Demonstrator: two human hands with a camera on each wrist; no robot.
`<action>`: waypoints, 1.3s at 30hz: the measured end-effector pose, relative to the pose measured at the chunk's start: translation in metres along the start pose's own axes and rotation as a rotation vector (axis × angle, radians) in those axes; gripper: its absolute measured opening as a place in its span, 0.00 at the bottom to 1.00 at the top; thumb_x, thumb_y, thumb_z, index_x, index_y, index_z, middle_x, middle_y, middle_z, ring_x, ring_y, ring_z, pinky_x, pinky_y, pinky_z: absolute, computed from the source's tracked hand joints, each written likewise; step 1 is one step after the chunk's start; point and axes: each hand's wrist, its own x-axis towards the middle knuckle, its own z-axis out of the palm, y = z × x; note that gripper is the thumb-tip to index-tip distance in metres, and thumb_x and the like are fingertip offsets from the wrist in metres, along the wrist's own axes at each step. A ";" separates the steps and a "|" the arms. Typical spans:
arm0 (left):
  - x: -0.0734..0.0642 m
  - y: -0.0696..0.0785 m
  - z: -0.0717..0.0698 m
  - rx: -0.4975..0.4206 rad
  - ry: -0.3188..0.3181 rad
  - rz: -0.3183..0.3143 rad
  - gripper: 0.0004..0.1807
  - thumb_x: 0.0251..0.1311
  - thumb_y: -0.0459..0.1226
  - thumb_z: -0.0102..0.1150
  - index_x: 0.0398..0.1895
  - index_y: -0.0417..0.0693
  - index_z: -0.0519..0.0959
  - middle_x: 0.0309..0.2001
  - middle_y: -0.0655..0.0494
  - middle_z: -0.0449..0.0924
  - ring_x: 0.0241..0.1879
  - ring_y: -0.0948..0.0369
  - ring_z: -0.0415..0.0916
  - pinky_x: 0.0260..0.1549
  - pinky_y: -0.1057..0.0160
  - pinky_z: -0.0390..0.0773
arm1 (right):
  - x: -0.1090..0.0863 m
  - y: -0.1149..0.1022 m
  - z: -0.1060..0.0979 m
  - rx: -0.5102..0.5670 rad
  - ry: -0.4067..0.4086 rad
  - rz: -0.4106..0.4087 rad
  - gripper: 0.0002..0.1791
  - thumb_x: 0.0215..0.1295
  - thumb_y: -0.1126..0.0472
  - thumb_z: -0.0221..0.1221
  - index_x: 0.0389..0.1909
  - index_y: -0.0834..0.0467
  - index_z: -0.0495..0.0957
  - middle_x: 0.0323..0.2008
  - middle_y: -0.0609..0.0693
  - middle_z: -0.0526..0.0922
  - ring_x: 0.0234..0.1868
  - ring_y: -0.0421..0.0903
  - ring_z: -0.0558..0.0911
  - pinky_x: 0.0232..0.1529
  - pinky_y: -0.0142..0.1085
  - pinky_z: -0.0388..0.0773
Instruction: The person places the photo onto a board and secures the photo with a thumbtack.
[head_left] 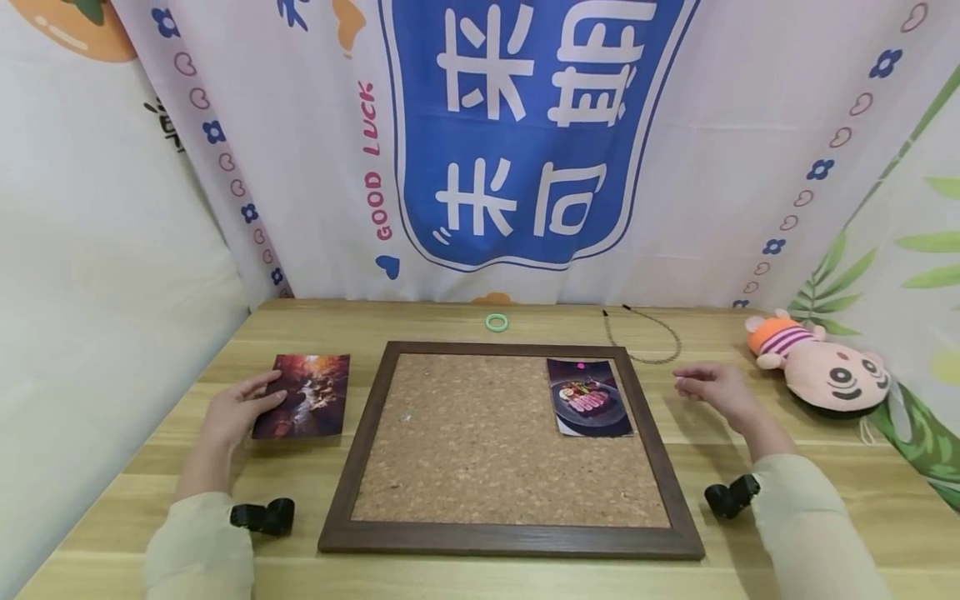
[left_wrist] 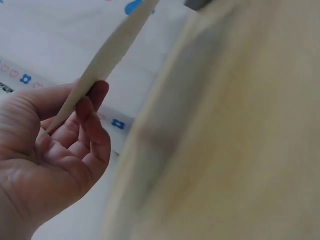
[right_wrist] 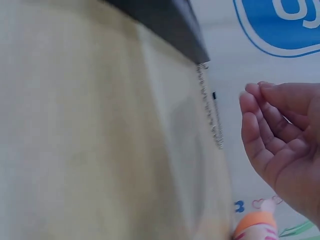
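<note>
My left hand (head_left: 234,410) pinches a photo print (head_left: 311,396) with a red and orange autumn-like scene, thumb on its picture side. In the left wrist view the photo (left_wrist: 107,57) appears nearly edge-on, raised off the table. To the right, my right hand (head_left: 718,392) is held above the table beyond the board's right edge. Its thumb and fingertips meet around a small pink pushpin, mostly hidden by the fingers. Between the hands lies a cork board (head_left: 480,450) in a dark brown frame. A food photo (head_left: 588,400) is fixed at its upper right by a pink pushpin (head_left: 581,366).
Behind the board lie a mint green ring (head_left: 497,322) and a thin chain (head_left: 675,337) with dark ends. A plush doll (head_left: 832,371) lies at the right of the wooden table (head_left: 420,579). A printed cloth (head_left: 720,183) hangs along the back edge.
</note>
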 end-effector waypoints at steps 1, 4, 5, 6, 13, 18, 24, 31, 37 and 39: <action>0.003 0.000 -0.002 -0.023 -0.019 -0.003 0.37 0.51 0.48 0.57 0.62 0.45 0.58 0.62 0.36 0.47 0.60 0.45 0.47 0.53 0.51 0.54 | 0.002 -0.002 -0.001 -0.010 -0.003 -0.005 0.20 0.60 0.66 0.51 0.47 0.79 0.65 0.37 0.65 0.77 0.30 0.38 0.77 0.35 0.38 0.74; 0.021 -0.002 -0.004 -0.137 -0.072 -0.029 0.36 0.48 0.48 0.60 0.62 0.58 0.60 0.63 0.40 0.46 0.57 0.55 0.56 0.49 0.61 0.64 | 0.007 -0.010 -0.003 -0.020 -0.013 -0.025 0.21 0.60 0.65 0.51 0.48 0.78 0.65 0.38 0.65 0.76 0.32 0.38 0.78 0.37 0.39 0.73; 0.026 -0.002 -0.003 -0.180 -0.090 -0.033 0.35 0.47 0.48 0.61 0.61 0.62 0.61 0.64 0.42 0.46 0.55 0.60 0.59 0.46 0.65 0.66 | 0.008 -0.013 -0.003 -0.021 -0.012 -0.030 0.21 0.60 0.64 0.51 0.48 0.78 0.66 0.38 0.65 0.77 0.33 0.39 0.78 0.38 0.40 0.73; 0.031 -0.001 -0.002 -0.232 -0.096 -0.037 0.34 0.45 0.46 0.63 0.59 0.65 0.63 0.64 0.43 0.47 0.52 0.63 0.62 0.43 0.69 0.68 | 0.010 -0.017 -0.002 -0.016 -0.011 -0.033 0.21 0.60 0.64 0.52 0.48 0.78 0.66 0.38 0.65 0.77 0.33 0.40 0.78 0.38 0.40 0.73; 0.015 0.050 0.026 -0.233 -0.290 0.065 0.35 0.54 0.37 0.55 0.64 0.43 0.53 0.64 0.39 0.40 0.59 0.50 0.50 0.48 0.63 0.64 | 0.026 -0.047 0.015 0.021 0.000 -0.026 0.20 0.61 0.64 0.51 0.47 0.76 0.66 0.38 0.65 0.77 0.33 0.41 0.79 0.37 0.36 0.73; 0.011 0.065 0.050 -0.229 -0.368 0.044 0.31 0.57 0.31 0.50 0.64 0.40 0.52 0.64 0.38 0.42 0.60 0.48 0.47 0.52 0.55 0.58 | 0.042 -0.071 0.040 0.045 0.027 -0.080 0.17 0.59 0.64 0.53 0.43 0.75 0.70 0.34 0.63 0.78 0.33 0.49 0.78 0.32 0.31 0.74; 0.019 0.058 0.078 -0.237 -0.371 -0.001 0.30 0.56 0.30 0.52 0.62 0.40 0.57 0.63 0.38 0.46 0.59 0.49 0.50 0.51 0.54 0.60 | 0.063 -0.105 0.090 0.123 0.015 -0.202 0.13 0.56 0.67 0.55 0.36 0.74 0.73 0.28 0.57 0.78 0.30 0.50 0.77 0.34 0.39 0.73; 0.021 0.054 0.101 -0.132 -0.387 0.003 0.28 0.54 0.31 0.54 0.60 0.42 0.61 0.60 0.35 0.53 0.56 0.48 0.57 0.49 0.54 0.63 | 0.080 -0.136 0.158 0.262 -0.020 -0.215 0.10 0.53 0.69 0.57 0.34 0.72 0.75 0.23 0.49 0.77 0.25 0.42 0.75 0.32 0.40 0.73; 0.021 0.055 0.113 -0.027 -0.362 0.034 0.27 0.52 0.31 0.56 0.58 0.41 0.65 0.54 0.34 0.62 0.47 0.53 0.69 0.41 0.59 0.70 | 0.082 -0.153 0.208 0.319 -0.083 -0.137 0.09 0.53 0.69 0.57 0.35 0.71 0.75 0.25 0.52 0.77 0.28 0.45 0.76 0.38 0.47 0.72; 0.021 0.056 0.116 0.008 -0.352 0.050 0.26 0.52 0.31 0.56 0.57 0.41 0.66 0.53 0.35 0.64 0.44 0.55 0.70 0.39 0.60 0.72 | 0.084 -0.155 0.220 0.298 -0.092 -0.135 0.09 0.54 0.68 0.57 0.34 0.70 0.76 0.26 0.53 0.78 0.28 0.45 0.77 0.36 0.45 0.73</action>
